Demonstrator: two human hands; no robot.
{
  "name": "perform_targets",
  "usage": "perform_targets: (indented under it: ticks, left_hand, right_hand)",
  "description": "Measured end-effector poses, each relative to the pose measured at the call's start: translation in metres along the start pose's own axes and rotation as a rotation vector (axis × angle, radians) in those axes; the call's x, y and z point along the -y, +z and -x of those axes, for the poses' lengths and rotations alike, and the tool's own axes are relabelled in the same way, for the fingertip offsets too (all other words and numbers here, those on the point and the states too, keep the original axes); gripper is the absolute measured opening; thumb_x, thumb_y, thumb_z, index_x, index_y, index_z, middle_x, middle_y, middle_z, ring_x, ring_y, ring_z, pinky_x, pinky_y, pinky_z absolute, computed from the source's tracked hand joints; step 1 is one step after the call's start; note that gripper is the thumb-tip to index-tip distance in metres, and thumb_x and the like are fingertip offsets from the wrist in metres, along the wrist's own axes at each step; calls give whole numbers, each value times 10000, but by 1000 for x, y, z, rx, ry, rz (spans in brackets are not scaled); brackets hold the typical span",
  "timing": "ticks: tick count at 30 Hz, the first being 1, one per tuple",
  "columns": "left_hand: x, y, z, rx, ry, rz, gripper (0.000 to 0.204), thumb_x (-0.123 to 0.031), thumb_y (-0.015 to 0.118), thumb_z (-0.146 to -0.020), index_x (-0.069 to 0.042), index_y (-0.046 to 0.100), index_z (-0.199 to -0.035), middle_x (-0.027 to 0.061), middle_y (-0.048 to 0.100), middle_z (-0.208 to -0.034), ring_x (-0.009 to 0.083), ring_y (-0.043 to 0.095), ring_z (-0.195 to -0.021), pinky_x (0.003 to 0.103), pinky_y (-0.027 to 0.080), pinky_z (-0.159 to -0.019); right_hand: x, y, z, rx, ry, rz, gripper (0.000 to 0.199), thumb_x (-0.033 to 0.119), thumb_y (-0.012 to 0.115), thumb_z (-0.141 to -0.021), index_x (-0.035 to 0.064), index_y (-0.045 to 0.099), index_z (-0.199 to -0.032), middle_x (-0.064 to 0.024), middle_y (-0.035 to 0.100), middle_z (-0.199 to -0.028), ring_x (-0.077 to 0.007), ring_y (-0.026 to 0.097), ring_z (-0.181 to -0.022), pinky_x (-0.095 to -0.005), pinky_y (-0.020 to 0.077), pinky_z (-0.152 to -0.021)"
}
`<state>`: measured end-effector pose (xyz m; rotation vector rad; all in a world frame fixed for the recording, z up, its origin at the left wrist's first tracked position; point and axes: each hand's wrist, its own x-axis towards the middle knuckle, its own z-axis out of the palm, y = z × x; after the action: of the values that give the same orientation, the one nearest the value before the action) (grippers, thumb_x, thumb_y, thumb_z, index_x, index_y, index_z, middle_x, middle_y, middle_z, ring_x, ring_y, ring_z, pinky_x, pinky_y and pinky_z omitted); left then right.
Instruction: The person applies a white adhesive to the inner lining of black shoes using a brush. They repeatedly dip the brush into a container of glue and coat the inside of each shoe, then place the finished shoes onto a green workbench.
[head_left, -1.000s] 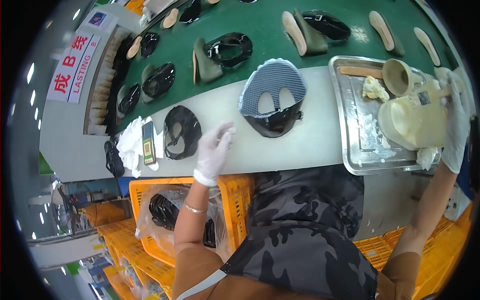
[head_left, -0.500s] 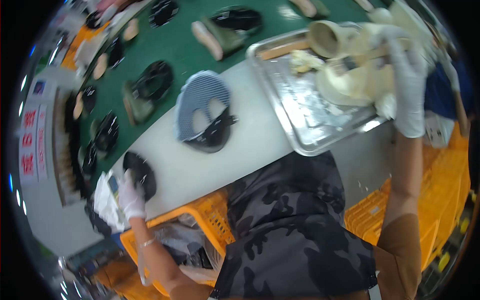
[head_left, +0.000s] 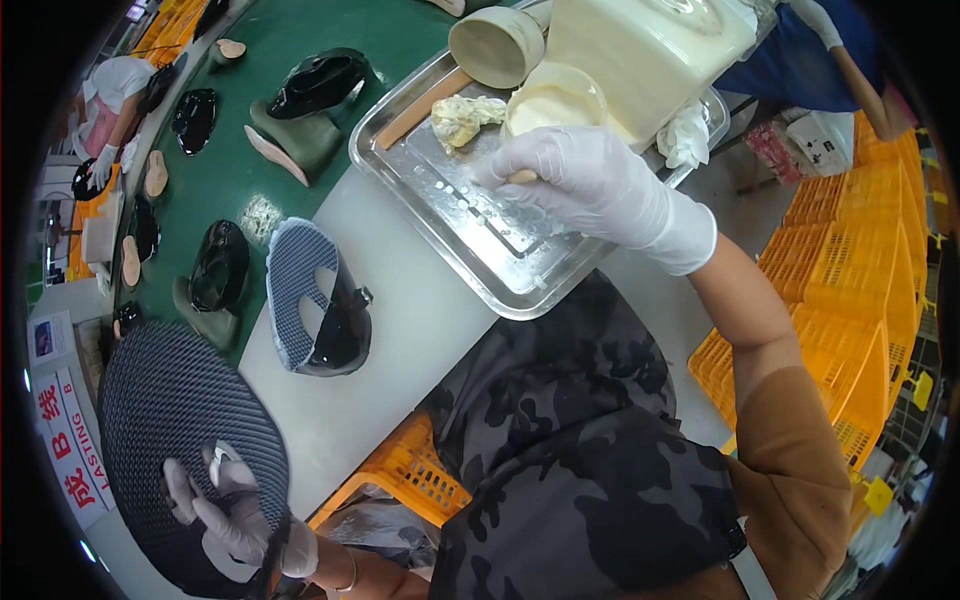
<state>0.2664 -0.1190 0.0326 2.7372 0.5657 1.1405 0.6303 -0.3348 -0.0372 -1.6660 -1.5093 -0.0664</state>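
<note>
Two gloved hands in view, both occupied. Left hand [head_left: 240, 515] grasps a dark ribbed upper [head_left: 185, 400], fingers showing at its cut-out openings; the piece is held up in front of the left end of the white worktop [head_left: 415, 265], close to the camera. Right hand [head_left: 615, 190] is clenched over the metal tray [head_left: 440, 205], thumb and fingers closed on a small tan piece [head_left: 522, 176] (mostly hidden by the glove, kind unclear).

Tray sits at the worktop's right end, one corner pointing at the wearer's lap. Along its far-left edge: a tan strip [head_left: 425, 108], with a crumpled yellowish lump [head_left: 462, 122] just beside it. At the far edge, a beige cup [head_left: 490, 50], tipped with its mouth showing. A round tub [head_left: 555, 100] of cream-coloured stuff is just past the right hand, next to a big cream container [head_left: 650, 60]; crumpled white tissue [head_left: 685, 135] lies by the right edge.

Second upper [head_left: 295, 290], blue-grey ribbed and glossy black, lies on the worktop by the edge bordering the green belt [head_left: 340, 190].
</note>
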Motion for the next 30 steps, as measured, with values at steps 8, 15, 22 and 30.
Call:
perform_targets:
  ticks: [8, 15, 22, 30]
  left_hand:
    - [-5, 61, 23, 434, -292, 749, 477, -78, 443, -914, -76, 296, -1367, 184, 490, -1165, 169, 511, -719, 232, 435, -591]
    - [-80, 120, -20, 622, -839, 1760, 456, -35, 417, -857, 6, 399, -1311, 187, 566, -900, 159, 494, -534, 247, 424, -501]
    - [-90, 148, -34, 1014, -1037, 1636, 481, -89, 471, -813, 22, 395, -1275, 168, 574, -866, 154, 499, -472, 225, 398, -421]
    - [-109, 174, -56, 1174, -1042, 1531, 444, -145, 499, -794, 23, 437, -1201, 106, 540, -682, 129, 463, -424, 201, 356, -393]
  right_hand:
    - [16, -59, 16, 155, 431, -484, 106, 121, 613, -841, 61, 575, -920, -39, 619, -807, -127, 600, -727, -258, 481, -671]
    - [-5, -43, 13, -407, 190, -238, 126, 73, 613, -838, 40, 607, -960, -46, 644, -874, -124, 619, -811, -234, 493, -721]
    - [-22, -25, 18, -308, 147, -31, 135, 101, 633, -819, 66, 615, -949, -38, 655, -852, -141, 637, -757, -239, 498, -680]
    - [-1, -58, 22, -358, 312, -328, 139, 141, 483, -932, 42, 539, -1011, -31, 628, -897, -49, 549, -759, -163, 429, -653]
